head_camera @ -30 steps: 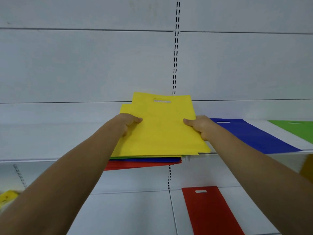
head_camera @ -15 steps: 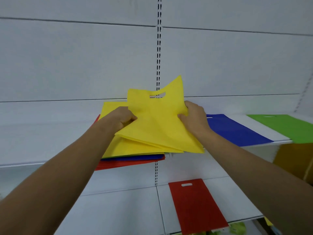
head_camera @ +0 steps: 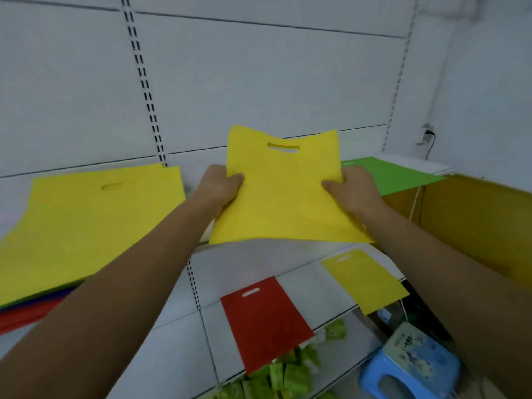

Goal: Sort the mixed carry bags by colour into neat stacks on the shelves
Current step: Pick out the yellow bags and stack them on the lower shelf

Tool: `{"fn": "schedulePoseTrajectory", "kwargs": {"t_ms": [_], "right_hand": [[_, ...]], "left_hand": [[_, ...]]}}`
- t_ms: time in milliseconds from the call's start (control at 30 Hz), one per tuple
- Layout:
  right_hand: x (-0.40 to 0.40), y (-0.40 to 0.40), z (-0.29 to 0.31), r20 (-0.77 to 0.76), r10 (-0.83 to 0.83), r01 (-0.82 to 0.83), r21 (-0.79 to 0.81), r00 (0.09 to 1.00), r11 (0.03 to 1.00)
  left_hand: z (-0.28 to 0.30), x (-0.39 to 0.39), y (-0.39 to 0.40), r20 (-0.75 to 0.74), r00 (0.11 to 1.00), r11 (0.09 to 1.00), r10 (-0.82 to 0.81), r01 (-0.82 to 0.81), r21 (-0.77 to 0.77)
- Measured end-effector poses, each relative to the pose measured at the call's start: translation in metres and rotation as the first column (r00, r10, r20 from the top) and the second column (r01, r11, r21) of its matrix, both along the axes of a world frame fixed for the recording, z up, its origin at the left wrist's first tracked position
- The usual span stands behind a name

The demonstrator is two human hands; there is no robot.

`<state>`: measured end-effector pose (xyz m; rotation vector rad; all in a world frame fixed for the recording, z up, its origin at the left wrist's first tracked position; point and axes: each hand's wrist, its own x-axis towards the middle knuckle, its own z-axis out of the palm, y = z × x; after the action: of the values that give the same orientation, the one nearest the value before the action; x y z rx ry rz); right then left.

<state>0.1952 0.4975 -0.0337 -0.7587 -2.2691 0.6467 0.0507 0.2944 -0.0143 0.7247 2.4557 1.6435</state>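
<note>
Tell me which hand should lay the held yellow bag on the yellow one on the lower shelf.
Probably the right hand. It grips the flat yellow fabric carry bag on the side nearer the lone yellow bag lower right. The left hand would have to cross over.

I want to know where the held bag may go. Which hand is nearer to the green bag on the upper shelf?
Right. The right hand grips the held yellow bag just beside the green bag; the left hand grips the opposite edge, farther away.

No readable text, labels or numbers anywhere
</note>
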Motion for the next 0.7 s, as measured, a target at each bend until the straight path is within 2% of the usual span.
{"fn": "schedulePoseTrajectory", "kwargs": {"t_ms": [233,333,533,700], "right_hand": [[0.097,0.098,-0.036,0.015,-0.111,0.112,-0.096,0.994,0.989],[0.138,0.138,-0.056,-0.004,-0.130,0.128,-0.149,0.991,0.980],[0.224,0.215,-0.123,0.065,-0.200,0.208,-0.167,0.978,0.964],[0.263,0.266,-0.194,0.184,-0.218,0.264,-0.284,0.958,0.922]], "left_hand": [[-0.036,0.065,0.116,0.047,0.981,0.981,-0.191,0.191,-0.011],[-0.057,0.097,0.167,0.039,0.977,0.978,-0.210,0.211,-0.010],[-0.137,0.174,0.269,-0.045,0.949,0.944,-0.313,0.306,-0.120],[-0.225,0.204,0.321,0.136,0.937,0.921,-0.323,0.344,-0.185]]}}
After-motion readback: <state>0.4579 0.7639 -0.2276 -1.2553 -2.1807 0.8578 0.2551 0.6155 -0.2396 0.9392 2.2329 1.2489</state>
